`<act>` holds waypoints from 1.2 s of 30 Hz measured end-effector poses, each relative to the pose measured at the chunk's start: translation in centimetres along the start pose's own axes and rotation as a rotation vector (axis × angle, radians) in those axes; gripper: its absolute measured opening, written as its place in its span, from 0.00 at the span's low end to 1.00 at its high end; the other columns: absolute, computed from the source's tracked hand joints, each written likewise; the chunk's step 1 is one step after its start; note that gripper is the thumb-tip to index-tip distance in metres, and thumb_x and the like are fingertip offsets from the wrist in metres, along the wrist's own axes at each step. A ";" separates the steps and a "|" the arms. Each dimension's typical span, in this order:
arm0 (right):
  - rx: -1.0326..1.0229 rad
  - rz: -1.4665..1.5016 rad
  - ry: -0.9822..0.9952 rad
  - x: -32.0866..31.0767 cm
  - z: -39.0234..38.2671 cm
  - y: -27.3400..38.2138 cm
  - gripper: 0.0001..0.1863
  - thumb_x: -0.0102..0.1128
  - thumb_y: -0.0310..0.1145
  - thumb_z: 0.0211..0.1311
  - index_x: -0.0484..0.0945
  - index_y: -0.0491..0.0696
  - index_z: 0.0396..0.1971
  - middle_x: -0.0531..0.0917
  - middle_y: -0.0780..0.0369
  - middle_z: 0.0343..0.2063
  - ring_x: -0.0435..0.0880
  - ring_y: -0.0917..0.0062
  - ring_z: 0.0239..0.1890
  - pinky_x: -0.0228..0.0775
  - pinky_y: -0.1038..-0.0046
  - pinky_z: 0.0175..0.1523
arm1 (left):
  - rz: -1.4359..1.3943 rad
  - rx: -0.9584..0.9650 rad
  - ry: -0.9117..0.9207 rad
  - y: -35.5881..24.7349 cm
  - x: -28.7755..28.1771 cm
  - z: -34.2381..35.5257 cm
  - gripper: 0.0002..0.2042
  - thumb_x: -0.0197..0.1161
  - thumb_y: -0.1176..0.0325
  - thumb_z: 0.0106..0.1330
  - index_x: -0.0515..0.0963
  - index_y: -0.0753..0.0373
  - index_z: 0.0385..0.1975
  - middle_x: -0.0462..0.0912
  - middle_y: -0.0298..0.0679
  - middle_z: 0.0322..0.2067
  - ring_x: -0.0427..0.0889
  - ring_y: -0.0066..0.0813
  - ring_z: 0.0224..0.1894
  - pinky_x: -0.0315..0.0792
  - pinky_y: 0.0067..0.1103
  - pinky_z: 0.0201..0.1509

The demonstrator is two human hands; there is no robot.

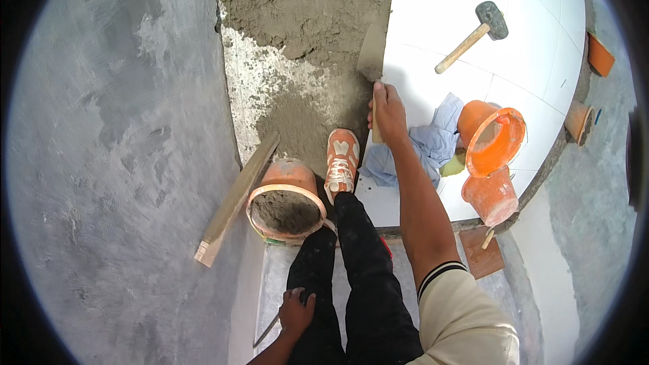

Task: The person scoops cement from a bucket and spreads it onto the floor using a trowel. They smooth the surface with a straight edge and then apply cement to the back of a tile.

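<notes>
My right hand (pixel 389 113) is closed round the handle of a trowel (pixel 370 49). Its blade points away from me, over the seam between grey mortar (pixel 304 0) and white floor tiles (pixel 419 0), with a small lump of mortar near its base. My left hand (pixel 296 309) rests on my left leg, thumb apart from the fingers, holding nothing. In front of that leg stands an orange bucket (pixel 289 171) with mortar inside. The mortar bed is rough at the far end; nearer me, part of the whitish base (pixel 253 84) shows through.
Leaning along the grey wall (pixel 122 128) is a wooden board (pixel 238 196). On the tiles lie a rubber mallet (pixel 466 47), a blue cloth (pixel 426 145), an orange bucket (pixel 476 118) and a smaller dusty one (pixel 492 197). A brown tile (pixel 476 260) lies beyond the tile edge.
</notes>
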State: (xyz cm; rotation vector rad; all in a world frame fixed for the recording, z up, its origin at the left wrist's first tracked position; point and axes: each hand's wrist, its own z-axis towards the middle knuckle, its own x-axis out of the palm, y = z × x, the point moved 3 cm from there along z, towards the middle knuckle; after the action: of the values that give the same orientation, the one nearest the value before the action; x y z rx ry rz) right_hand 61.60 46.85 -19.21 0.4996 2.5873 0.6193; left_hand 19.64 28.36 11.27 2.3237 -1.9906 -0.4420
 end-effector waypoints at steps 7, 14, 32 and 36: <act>-0.672 -0.936 -0.350 -4.2 3.4 2.0 0.19 0.57 0.48 0.77 0.79 0.51 0.56 0.84 0.56 0.41 0.88 0.57 0.42 0.81 0.54 0.41 | -0.021 -0.037 0.007 1.5 0.2 0.1 0.25 0.68 0.48 0.69 0.82 0.58 0.59 0.80 0.50 0.59 0.83 0.56 0.59 0.78 0.43 0.63; -0.549 -0.941 -0.285 -10.5 16.2 14.9 0.28 0.46 0.57 0.81 0.79 0.45 0.52 0.85 0.54 0.31 0.89 0.62 0.34 0.82 0.58 0.38 | -0.046 0.011 -0.015 0.9 0.6 0.5 0.24 0.68 0.49 0.68 0.83 0.59 0.57 0.81 0.52 0.58 0.83 0.56 0.58 0.78 0.43 0.62; -0.287 -0.726 -0.158 -2.3 1.9 0.9 0.23 0.49 0.51 0.81 0.76 0.43 0.45 0.87 0.39 0.37 0.86 0.36 0.43 0.75 0.39 0.52 | -0.038 0.024 -0.045 0.6 0.1 0.8 0.25 0.69 0.48 0.68 0.82 0.60 0.57 0.81 0.52 0.56 0.84 0.57 0.57 0.78 0.44 0.61; -0.270 -0.702 -0.174 -1.8 1.6 -0.3 0.23 0.50 0.51 0.80 0.77 0.43 0.48 0.87 0.38 0.39 0.85 0.36 0.46 0.75 0.41 0.54 | -0.057 0.082 -0.072 1.9 0.3 1.2 0.25 0.69 0.48 0.68 0.82 0.59 0.57 0.81 0.51 0.56 0.84 0.56 0.57 0.78 0.44 0.61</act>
State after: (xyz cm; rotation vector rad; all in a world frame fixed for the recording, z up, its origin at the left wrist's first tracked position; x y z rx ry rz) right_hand 63.87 46.38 -20.06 -0.4142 2.2444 0.6149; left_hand 17.57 27.88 10.52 2.4526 -2.0153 -0.4622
